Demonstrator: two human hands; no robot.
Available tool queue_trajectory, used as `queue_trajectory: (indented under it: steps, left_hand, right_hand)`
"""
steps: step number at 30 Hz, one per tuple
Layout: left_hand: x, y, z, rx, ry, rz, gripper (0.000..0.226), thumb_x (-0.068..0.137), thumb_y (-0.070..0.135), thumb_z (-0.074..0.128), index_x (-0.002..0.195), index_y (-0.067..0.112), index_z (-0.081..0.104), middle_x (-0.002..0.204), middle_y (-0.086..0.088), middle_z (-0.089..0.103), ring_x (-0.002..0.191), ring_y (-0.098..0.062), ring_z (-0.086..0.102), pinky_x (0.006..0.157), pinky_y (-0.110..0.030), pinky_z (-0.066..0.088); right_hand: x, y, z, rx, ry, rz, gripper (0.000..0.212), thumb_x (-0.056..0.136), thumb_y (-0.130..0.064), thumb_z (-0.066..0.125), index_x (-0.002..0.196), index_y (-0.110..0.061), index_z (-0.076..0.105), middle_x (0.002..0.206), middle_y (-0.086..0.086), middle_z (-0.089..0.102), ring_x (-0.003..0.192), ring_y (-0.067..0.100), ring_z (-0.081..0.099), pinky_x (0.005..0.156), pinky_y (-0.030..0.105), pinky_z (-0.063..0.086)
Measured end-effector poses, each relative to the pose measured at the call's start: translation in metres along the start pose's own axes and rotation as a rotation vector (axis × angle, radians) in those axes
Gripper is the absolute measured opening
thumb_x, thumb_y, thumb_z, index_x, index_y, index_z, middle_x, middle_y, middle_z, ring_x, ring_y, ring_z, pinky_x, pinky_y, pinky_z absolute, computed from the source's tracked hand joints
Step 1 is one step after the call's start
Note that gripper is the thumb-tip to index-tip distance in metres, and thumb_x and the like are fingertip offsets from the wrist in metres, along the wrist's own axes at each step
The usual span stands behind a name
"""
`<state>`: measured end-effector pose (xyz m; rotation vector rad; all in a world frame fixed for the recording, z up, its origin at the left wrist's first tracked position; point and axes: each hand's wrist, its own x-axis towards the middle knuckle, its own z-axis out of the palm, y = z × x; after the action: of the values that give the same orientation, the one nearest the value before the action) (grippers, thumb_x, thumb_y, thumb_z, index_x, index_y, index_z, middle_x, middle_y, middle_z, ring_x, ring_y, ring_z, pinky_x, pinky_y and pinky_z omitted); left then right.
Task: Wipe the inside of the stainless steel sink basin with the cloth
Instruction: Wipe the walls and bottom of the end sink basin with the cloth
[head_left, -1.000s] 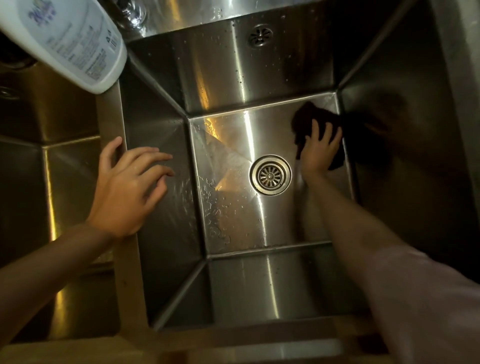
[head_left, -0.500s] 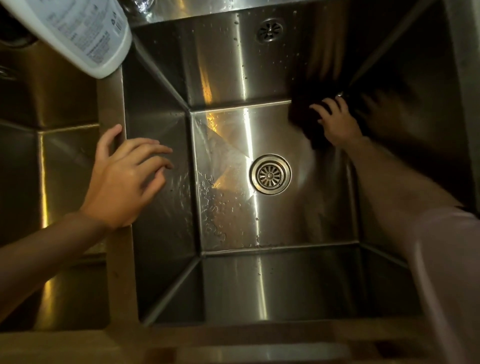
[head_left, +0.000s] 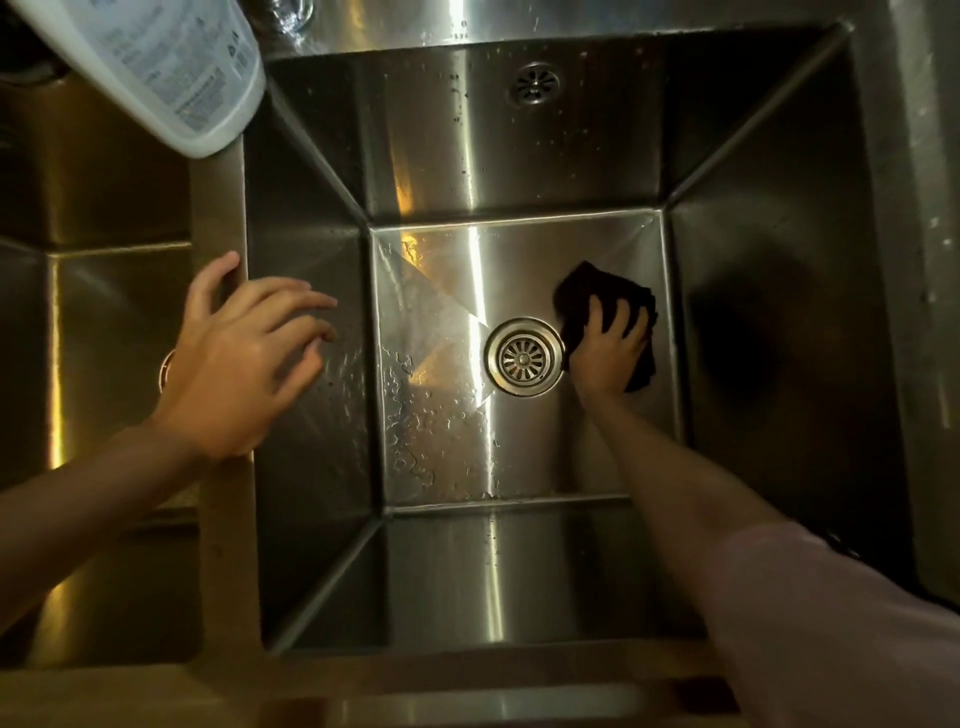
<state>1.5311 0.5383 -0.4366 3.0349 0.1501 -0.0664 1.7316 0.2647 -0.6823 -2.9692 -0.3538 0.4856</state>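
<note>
The right hand (head_left: 608, 353) presses a dark cloth (head_left: 605, 317) flat on the floor of the sink basin (head_left: 519, 156), just right of the drain (head_left: 524, 357) and touching its rim; its fingers (head_left: 621, 317) are spread over the cloth, pinning rather than bunching it. The left hand (head_left: 244, 358) rests on the divider (head_left: 223, 519) well left of the drain, fingers loosely curled and holding nothing. The floor right of the drain looks dull and streak-free, so I judge that patch wiped. Left of the drain, water beads (head_left: 415, 410) cling to the floor and lower left wall (the far wall above the drain carries droplets too), so much of the wiping appears still to do.
</note>
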Motion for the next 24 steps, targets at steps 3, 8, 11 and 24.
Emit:
queue_trajectory:
  steps: [3, 8, 11, 24]
  left_hand:
    - [0.000, 0.000, 0.001, -0.005, 0.001, 0.002, 0.037, 0.093, 0.029, 0.038, 0.099, 0.012, 0.071, 0.118, -0.006, 0.065, 0.122, -0.027, 0.051, 0.115, -0.052, 0.013]
    - [0.000, 0.000, 0.001, 0.007, 0.000, 0.001, 0.037, 0.094, 0.028, 0.037, 0.100, 0.012, 0.070, 0.117, -0.006, 0.066, 0.121, -0.026, 0.052, 0.115, -0.051, 0.012]
    - [0.001, 0.000, 0.000, 0.020, -0.001, 0.007, 0.036, 0.094, 0.027, 0.038, 0.100, 0.012, 0.070, 0.116, -0.006, 0.067, 0.121, -0.026, 0.053, 0.115, -0.052, 0.013]
    - [0.001, 0.001, 0.000, -0.006, 0.003, -0.012, 0.036, 0.094, 0.029, 0.038, 0.099, 0.014, 0.071, 0.117, -0.003, 0.066, 0.122, -0.024, 0.051, 0.115, -0.051, 0.013]
  right_hand:
    - [0.042, 0.020, -0.016, -0.064, -0.036, -0.273, 0.053, 0.092, -0.017, 0.043, 0.145, -0.020, 0.035, 0.151, 0.018, 0.028, 0.142, 0.043, 0.015, 0.113, 0.059, 0.019]
    - [0.129, 0.038, -0.045, -0.248, -0.093, -0.633, 0.056, 0.091, -0.012, 0.047, 0.146, -0.018, 0.034, 0.151, 0.019, 0.029, 0.141, 0.044, 0.016, 0.115, 0.055, 0.019]
    - [0.150, 0.038, -0.049, -0.253, -0.046, -0.544, 0.053, 0.095, -0.014, 0.041, 0.146, -0.019, 0.032, 0.149, 0.019, 0.030, 0.139, 0.043, 0.021, 0.116, 0.052, 0.018]
    - [0.056, -0.034, 0.000, 0.099, 0.055, 0.272, 0.059, 0.094, -0.023, 0.050, 0.147, -0.025, 0.026, 0.155, 0.015, 0.020, 0.142, 0.044, 0.012, 0.107, 0.063, 0.024]
